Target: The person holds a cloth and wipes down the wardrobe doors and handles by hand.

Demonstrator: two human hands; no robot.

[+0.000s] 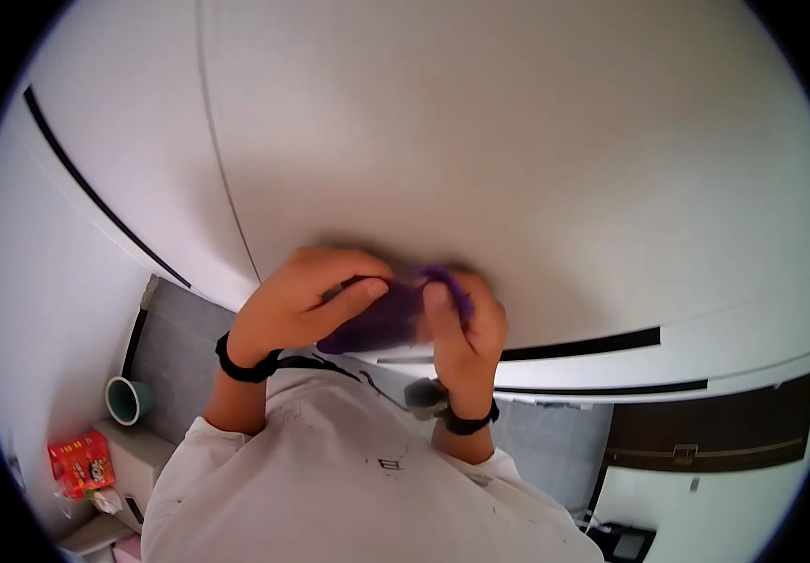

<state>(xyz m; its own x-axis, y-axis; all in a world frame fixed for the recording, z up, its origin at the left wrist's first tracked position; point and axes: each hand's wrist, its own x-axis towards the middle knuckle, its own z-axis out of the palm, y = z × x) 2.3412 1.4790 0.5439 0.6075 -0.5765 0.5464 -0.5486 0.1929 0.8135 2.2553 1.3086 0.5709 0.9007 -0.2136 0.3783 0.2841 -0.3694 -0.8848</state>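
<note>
Head view: one purple cloth (372, 324), soft-looking, matte, loosely creased, partly blurred. Stretched between two bare hands at the near edge of one smooth white surface (480, 141), landmark for these notes. Lifted or touching that surface: cannot tell.

Left hand (306, 296): closed narrow on the cloth, thumb and curled fingers pinching the upper edge; most of the purple hanging below this thumb. Right hand (469, 324): also closed narrow, thumb over the cloth, one brighter purple fold looped up around thumb and fingers. Middle stretch of cloth between both grips, smeared by blur.

Two dark wristbands, one per wrist; one grey rounded piece (426, 398) just beside the right wrist, too blurred to name. One white shirt (349, 469), wrinkled, with small dark printed marks, on the near side of the white surface.

Beyond the left end of the white surface, nearer the shirt: one round pale-green container (127, 402), open-mouthed; one glossy red package (81, 464) with printed figures. Beyond its right end: one dark brown panel (705, 427).
</note>
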